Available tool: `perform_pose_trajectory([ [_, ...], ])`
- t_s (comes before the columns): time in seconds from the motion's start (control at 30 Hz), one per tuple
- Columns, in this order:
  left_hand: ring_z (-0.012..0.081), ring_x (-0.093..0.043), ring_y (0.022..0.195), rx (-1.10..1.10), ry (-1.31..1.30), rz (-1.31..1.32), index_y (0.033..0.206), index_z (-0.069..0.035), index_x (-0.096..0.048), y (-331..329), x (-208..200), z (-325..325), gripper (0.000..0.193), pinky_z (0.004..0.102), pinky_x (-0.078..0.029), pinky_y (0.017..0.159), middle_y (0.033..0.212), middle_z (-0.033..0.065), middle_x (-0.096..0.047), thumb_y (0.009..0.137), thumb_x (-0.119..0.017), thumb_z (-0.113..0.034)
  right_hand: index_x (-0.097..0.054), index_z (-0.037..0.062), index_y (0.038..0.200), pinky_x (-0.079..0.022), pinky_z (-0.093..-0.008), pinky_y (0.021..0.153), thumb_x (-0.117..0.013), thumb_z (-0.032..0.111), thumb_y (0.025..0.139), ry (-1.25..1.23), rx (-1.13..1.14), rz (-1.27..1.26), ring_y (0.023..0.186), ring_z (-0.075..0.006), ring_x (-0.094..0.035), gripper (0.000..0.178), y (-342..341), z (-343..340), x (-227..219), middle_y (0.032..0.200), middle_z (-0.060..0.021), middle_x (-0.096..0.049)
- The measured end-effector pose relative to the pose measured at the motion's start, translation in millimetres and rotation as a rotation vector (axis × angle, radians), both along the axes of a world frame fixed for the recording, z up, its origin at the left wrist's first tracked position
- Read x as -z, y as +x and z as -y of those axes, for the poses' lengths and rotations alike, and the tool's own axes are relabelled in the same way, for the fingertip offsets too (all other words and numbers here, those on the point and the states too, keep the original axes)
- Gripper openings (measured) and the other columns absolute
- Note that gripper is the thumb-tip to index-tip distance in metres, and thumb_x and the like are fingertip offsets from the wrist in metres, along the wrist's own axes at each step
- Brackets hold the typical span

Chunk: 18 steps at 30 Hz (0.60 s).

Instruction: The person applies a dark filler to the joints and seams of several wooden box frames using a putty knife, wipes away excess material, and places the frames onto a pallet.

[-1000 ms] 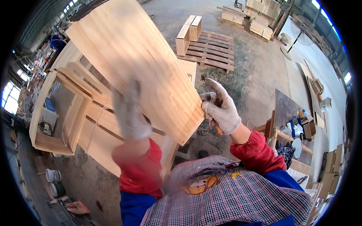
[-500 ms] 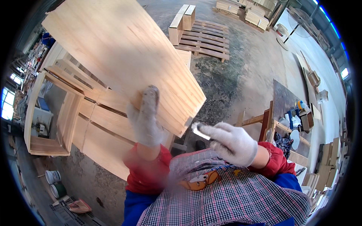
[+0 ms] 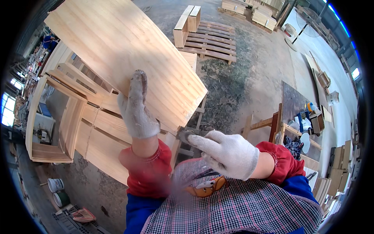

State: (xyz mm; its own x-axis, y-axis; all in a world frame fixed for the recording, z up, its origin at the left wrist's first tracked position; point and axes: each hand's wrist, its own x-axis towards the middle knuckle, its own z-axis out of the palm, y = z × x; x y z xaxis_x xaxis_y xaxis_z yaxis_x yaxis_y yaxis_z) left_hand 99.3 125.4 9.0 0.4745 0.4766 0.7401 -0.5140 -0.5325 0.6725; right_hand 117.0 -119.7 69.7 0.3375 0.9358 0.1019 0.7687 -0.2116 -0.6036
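A large pale wooden panel (image 3: pixel 163 74) slants across the upper left, its near corner toward my chest. My left hand (image 3: pixel 138 111), in a white glove, grips the panel's left edge with the thumb up on its face; the other fingers are mostly hidden. In my gloved right hand (image 3: pixel 230 154) is a small flat grey piece (image 3: pixel 182 134), which looks like folded sandpaper. The fingers pinch it against or right beside the panel's near corner; whether it touches cannot be told. Dusty smudges mark both gloves.
Below the panel lie slatted wooden frames (image 3: pixel 109 126), with an open wooden box (image 3: pixel 50 156) at left. A pallet (image 3: pixel 212 43) carries box frames ahead. To the right stands a workbench (image 3: pixel 290 101) with containers. Buckets (image 3: pixel 55 183) sit on the floor at lower left.
My right hand has moved left, bringing the grey piece to the panel's near corner. My left hand has slid up and left along the panel, which has shifted slightly left.
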Motion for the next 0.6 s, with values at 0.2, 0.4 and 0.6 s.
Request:
perform_pose_trajectory([
  [0.2, 0.0251, -0.046, 0.132, 0.044, -0.352, 0.028, 0.136, 0.004, -0.047, 6.8, 21.2, -18.7, 0.039, 0.0379, -0.036, 0.115, 0.142, 0.0166, -0.046, 0.103, -0.038, -0.014, -0.044, 0.0061, 0.137, -0.055, -0.0368, 0.056, -0.061, 0.013, 0.084, -0.008, 0.019, 0.057, 0.069, -0.0301, -0.064, 0.056, -3.1, -4.2, 4.5, 0.094, -0.0144, -0.056],
  [0.4, 0.0255, -0.046, 0.133, -0.011, -0.055, -0.031, 0.137, 0.004, -0.046, 3.5, 5.8, 2.4, 0.039, 0.0383, -0.036, 0.114, 0.142, 0.0168, -0.047, 0.103, -0.037, -0.013, -0.045, 0.0063, 0.136, -0.055, -0.0364, 0.056, -0.063, 0.014, 0.083, -0.045, 0.006, 0.089, 0.068, -0.0303, -0.065, 0.056, 0.3, -0.8, -12.1, 0.094, -0.0151, -0.056],
  [0.6, 0.0294, -0.052, 0.127, -0.066, 0.197, -0.031, 0.137, 0.009, -0.043, -0.2, -0.5, 1.3, 0.041, 0.0376, -0.043, 0.109, 0.140, 0.0217, -0.044, 0.097, -0.041, 0.002, -0.046, 0.0061, 0.135, -0.055, -0.0359, 0.057, -0.062, 0.014, 0.084, -0.093, 0.003, 0.046, 0.069, -0.0309, -0.064, 0.053, -1.1, -0.2, -9.1, 0.092, -0.0150, -0.056],
])
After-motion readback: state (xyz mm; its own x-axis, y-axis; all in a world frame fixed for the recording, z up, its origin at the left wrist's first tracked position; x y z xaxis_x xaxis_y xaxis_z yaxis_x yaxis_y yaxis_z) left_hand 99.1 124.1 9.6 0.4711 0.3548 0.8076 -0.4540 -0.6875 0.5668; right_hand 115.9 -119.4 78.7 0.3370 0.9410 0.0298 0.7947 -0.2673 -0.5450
